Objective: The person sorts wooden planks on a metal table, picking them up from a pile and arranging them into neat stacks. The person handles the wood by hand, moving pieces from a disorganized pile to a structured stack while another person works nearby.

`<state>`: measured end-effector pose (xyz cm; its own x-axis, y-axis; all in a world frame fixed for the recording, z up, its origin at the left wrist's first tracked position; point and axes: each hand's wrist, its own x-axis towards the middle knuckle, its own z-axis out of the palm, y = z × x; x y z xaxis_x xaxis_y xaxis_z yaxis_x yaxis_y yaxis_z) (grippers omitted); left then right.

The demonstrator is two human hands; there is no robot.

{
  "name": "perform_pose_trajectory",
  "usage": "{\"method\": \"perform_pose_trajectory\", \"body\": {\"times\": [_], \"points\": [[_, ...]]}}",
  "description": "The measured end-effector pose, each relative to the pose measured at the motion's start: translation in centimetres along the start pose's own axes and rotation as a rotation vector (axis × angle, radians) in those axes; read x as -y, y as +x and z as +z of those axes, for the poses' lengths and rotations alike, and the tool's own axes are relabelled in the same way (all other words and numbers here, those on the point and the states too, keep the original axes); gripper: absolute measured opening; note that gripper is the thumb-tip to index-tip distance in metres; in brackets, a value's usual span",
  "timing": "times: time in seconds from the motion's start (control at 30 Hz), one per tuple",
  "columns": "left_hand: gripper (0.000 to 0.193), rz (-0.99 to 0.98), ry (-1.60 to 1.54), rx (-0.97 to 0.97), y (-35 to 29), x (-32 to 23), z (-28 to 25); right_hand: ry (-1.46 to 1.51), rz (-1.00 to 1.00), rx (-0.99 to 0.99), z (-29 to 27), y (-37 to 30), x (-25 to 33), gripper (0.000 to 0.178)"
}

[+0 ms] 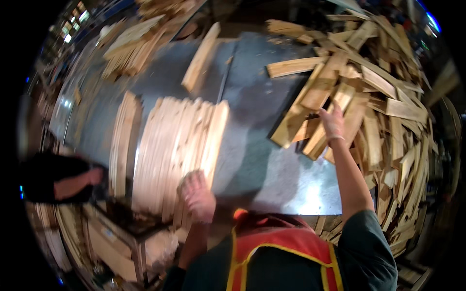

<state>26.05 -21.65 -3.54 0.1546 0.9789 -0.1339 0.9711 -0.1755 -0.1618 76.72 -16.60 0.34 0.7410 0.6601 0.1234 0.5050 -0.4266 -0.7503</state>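
Note:
My left hand (197,196) lies flat, fingers stretched out, on the near end of a row of pale wooden boards (170,150) packed side by side on the metal table. At the right, my right hand (333,121) is over the loose pile of boards, thumb apart from the fingers. It appears to touch a light wooden board (343,97); no grip around it shows. Another board (296,123) slants beside that hand, its near end on the table.
Offcuts heap up along the right side (403,131). A short board stack (125,145) stands left of the row, and a single board (201,58) lies beyond it. More boards (133,48) are stacked at the far left. Another person's arm (80,184) is at the left edge.

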Motion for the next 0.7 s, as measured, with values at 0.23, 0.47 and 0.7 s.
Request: {"method": "perform_pose_trajectory", "body": {"times": [0.23, 0.47, 0.7], "points": [[0.080, 0.250, -0.161, -0.123, -0.8, -5.3, -6.1, -0.680, 0.165, 0.054, 6.3, 7.1, 5.9, 0.104], [0.091, 0.376, -0.489, 0.073, 0.5, -12.6, -5.7, -0.009, 0.078, 0.039, 3.2, 3.8, -0.2, 0.097], [0.053, -0.066, -2.034, 1.135, 2.0, -15.7, -3.6, 1.417, 0.468, 0.884, -1.6, -17.3, -1.2, 0.091]]}}
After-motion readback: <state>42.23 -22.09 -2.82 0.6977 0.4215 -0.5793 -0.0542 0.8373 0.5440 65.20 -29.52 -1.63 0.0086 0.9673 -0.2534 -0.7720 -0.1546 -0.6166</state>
